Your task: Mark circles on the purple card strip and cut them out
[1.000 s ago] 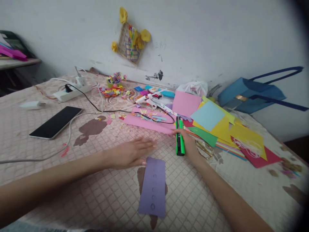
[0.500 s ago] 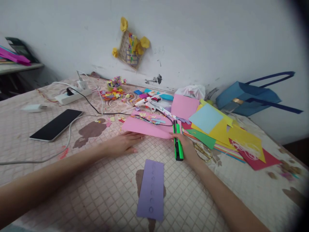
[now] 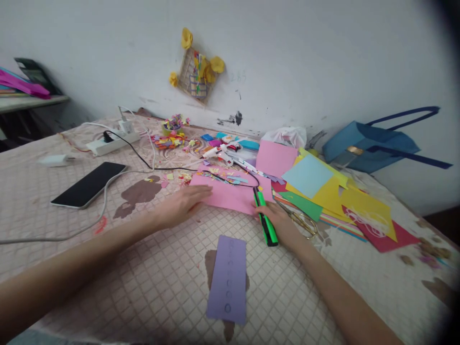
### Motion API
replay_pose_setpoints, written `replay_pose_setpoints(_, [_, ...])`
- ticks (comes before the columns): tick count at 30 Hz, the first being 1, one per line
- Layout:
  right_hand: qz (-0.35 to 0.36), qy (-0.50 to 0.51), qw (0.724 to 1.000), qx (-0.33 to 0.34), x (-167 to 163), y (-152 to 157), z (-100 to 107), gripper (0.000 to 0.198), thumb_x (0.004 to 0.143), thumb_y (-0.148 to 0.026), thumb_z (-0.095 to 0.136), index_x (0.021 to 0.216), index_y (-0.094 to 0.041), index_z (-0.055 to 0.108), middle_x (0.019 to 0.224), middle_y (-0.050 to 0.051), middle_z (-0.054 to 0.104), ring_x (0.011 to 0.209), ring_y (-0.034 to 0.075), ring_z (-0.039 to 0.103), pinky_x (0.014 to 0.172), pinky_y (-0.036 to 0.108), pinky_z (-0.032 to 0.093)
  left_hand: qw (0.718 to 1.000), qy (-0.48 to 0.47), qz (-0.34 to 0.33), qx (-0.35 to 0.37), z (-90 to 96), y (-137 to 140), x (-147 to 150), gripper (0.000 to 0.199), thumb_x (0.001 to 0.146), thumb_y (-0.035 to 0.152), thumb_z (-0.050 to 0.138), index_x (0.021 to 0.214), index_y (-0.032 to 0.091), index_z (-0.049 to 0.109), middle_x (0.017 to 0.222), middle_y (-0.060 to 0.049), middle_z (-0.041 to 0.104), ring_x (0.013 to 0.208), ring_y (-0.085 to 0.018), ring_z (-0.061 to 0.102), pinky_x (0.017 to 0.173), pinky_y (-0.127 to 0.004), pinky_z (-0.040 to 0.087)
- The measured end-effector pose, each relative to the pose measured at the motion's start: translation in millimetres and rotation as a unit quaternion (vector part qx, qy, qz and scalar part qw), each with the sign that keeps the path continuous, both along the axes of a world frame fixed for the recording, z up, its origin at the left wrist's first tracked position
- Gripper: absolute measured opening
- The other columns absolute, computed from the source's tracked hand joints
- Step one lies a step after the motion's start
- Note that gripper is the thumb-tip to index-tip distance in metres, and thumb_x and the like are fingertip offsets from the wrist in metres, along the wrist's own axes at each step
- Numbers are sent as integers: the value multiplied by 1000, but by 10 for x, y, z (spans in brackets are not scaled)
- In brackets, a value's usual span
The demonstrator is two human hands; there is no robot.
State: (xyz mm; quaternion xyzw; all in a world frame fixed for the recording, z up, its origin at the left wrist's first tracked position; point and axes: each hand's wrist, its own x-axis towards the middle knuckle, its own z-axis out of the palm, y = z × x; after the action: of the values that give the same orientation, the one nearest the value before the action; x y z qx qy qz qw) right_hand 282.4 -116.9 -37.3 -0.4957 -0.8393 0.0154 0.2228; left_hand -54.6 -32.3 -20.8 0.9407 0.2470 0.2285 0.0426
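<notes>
The right hand (image 3: 279, 221) grasps a green tool (image 3: 265, 219) at right, while the left hand (image 3: 182, 206) touches the pink paper (image 3: 230, 196) at left, its grip I cannot tell.

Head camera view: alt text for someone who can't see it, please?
A person's right hand holds a green-and-black tool by a pink sheet, the left hand at its left edge. A purple strip with round marks lies nearer the camera; coloured papers and scissors lie to the right.

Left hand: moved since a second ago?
Yes. Judged against the purple paper, the left hand has shifted leftward and toward the wall, now at the pink sheet's left end.
</notes>
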Motion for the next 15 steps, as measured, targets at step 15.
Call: replay_pose_setpoints(15, [-1, 100, 995, -30, -96, -77, -44, 15, 86, -26, 61, 100, -28, 66, 101, 4, 71, 107, 26, 64, 94, 44, 53, 988, 123, -61, -66, -74, -169, 437, 45, 100, 35, 43, 141, 15, 45, 151, -13, 39, 142, -23, 35, 120, -46, 25])
